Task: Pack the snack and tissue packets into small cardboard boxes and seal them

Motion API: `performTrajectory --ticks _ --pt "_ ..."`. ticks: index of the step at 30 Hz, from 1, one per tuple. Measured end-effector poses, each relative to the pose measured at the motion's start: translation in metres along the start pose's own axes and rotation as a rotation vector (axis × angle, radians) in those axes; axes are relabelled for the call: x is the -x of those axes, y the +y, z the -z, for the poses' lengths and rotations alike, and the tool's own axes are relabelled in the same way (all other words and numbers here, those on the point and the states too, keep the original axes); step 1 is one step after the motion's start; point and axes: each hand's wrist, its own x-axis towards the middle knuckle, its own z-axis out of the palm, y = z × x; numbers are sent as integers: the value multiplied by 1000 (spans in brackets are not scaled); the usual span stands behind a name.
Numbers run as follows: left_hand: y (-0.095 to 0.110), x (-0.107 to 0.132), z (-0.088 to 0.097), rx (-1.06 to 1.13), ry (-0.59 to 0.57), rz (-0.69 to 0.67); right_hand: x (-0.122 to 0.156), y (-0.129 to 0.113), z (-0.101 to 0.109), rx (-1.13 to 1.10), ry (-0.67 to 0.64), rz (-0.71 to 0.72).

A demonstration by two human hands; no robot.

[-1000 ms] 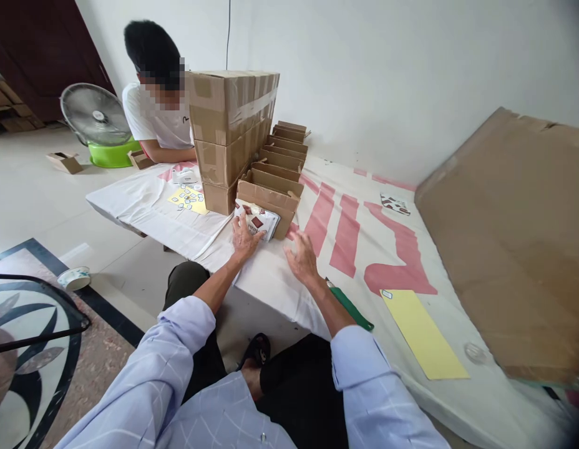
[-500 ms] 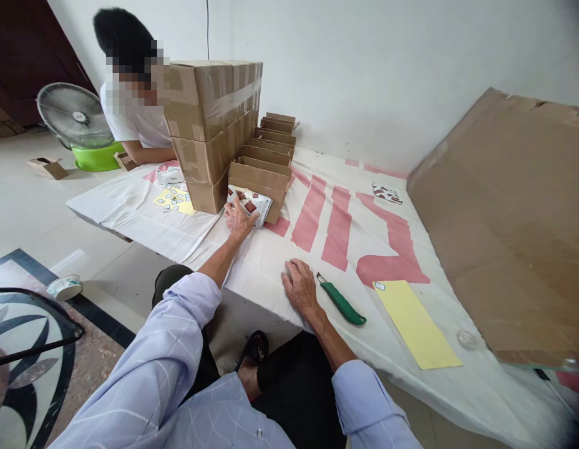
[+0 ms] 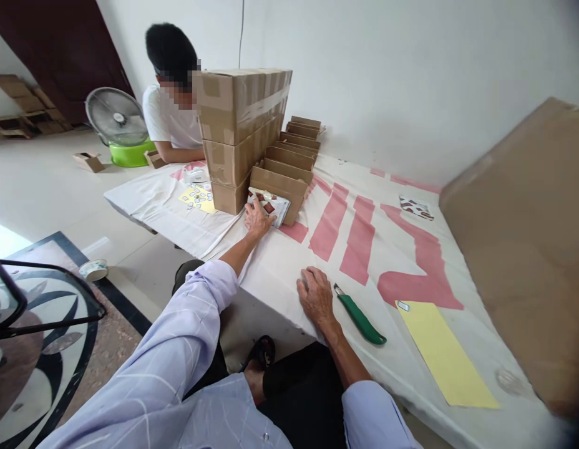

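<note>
My left hand (image 3: 257, 219) reaches out and grips a white packet with dark red squares (image 3: 272, 204), which leans against the nearest open cardboard box (image 3: 281, 188). That box heads a row of open boxes beside a stack of taped cartons (image 3: 240, 128). My right hand (image 3: 316, 295) rests palm down near the table's front edge, fingers loosely spread, holding nothing. A green utility knife (image 3: 361, 317) lies just right of it.
A white cloth with red markings (image 3: 359, 237) covers the low table. A yellow sheet (image 3: 443, 353) lies at the front right, and a big cardboard sheet (image 3: 528, 237) leans at the right. Another person (image 3: 170, 106) sits across, by a fan (image 3: 115, 115) and a sticker sheet (image 3: 196, 198).
My right hand pulled back from beside the packet to the table's front edge and settled flat by the knife. My left hand stayed on the packet.
</note>
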Motion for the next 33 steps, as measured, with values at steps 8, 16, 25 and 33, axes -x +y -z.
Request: performTrajectory --ticks 8,16,25,33 --pt "-36 -5 21 -5 -71 -154 -1 4 -3 5 60 37" --pt "-78 -15 71 -102 -43 -171 0 6 -3 -4 76 45" --pt "-171 -57 185 -343 126 153 -1 10 -3 -18 76 44" --pt "-196 -92 200 -410 50 184 -1 13 -4 5 113 93"
